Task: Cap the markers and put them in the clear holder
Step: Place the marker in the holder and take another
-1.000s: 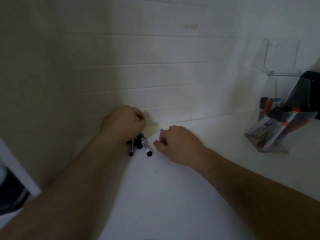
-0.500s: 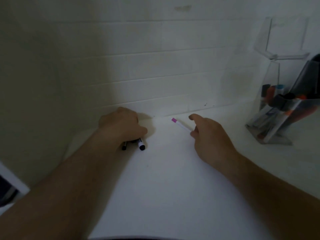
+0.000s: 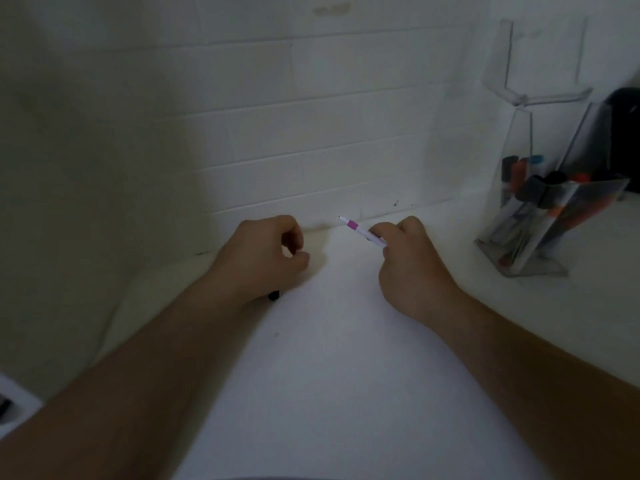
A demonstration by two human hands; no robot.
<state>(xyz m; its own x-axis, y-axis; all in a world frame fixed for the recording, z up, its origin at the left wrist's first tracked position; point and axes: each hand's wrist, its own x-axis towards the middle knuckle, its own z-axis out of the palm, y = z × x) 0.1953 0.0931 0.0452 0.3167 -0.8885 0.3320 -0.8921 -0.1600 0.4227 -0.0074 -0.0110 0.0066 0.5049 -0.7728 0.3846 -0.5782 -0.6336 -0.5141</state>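
Pinching a white marker with a pink band (image 3: pixel 360 229) between its fingertips, the right hand (image 3: pixel 408 261) sits right of centre in the frame, the uncapped tip pointing up-left toward the tiled wall (image 3: pixel 277 133); half a second ago that hand was open with the marker lying just beyond its fingers, so it has now closed on the barrel and lifted it off the white surface (image 3: pixel 329 375); the left hand (image 3: pixel 259 258) rests left of centre, curled into a loose fist with thumb against forefinger; only one black marker end (image 3: pixel 274 295) pokes out beneath its heel, where two ends showed earlier; what else the fist encloses cannot be told; the two hands are near each other but apart; the clear holder (image 3: pixel 540 216) stands at the right edge of the frame on the same surface, well apart from both hands, already carrying several markers with black, red, orange and blue ends; a second clear stand (image 3: pixel 540 64) rises behind it at upper right.
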